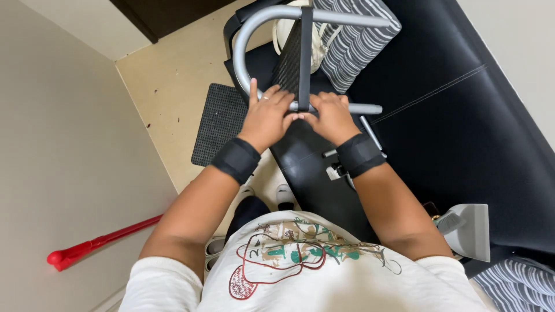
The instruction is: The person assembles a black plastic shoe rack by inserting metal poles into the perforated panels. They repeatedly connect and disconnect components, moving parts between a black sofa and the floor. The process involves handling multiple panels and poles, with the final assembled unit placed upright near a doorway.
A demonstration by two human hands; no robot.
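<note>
Nearest the camera is one white printed shirt, and from it two bare forearms run out, each with one black wrist band, so two bands in all. The left hand and the right hand sit side by side and almost touching on the straight lower bar of one grey metal tube frame; both hands are curled over that bar, fingers wrapped round it, the left thumb sticking up and one ring showing on a left finger. The frame lies over the arm of a black couch and bends in a loop away from the person; one black mesh panel stands on edge between the hands, so its face is hard to read. Under the right wrist a few small metal parts are half hidden. On the floor are one dark mat, partly covered by the left hand, and two shoes, mostly hidden. One red handle is cut off by the left arm. Two striped cushions show, the near one cropped at the corner; a grey plastic piece is unclear.
</note>
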